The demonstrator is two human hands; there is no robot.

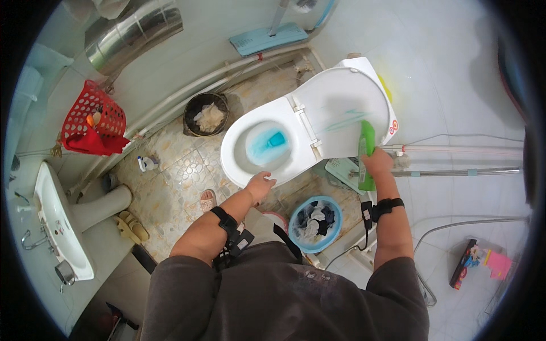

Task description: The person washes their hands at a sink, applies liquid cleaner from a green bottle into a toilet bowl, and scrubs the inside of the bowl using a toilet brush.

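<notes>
My right hand (377, 162) grips a green plastic cleaner bottle (367, 136), its narrow end over the raised lid (341, 93) of a white toilet. Blue-green streaks (347, 120) of liquid run across the lid's inner face. In the toilet bowl (243, 164) the water is tinted blue, deepest at the drain. At the near side of the toilet seat (230, 147), my left hand (260, 186) holds nothing, its fingers loosely apart; whether it touches the rim is hard to tell.
A blue basin (337, 232) of dark and white laundry stands near my legs. Beyond the toilet is a dark waste bin (187, 115) with crumpled paper. A spray bottle (147, 163) stands on the floor tiles. At left are a pedestal sink (49, 187) and a red basket (94, 111).
</notes>
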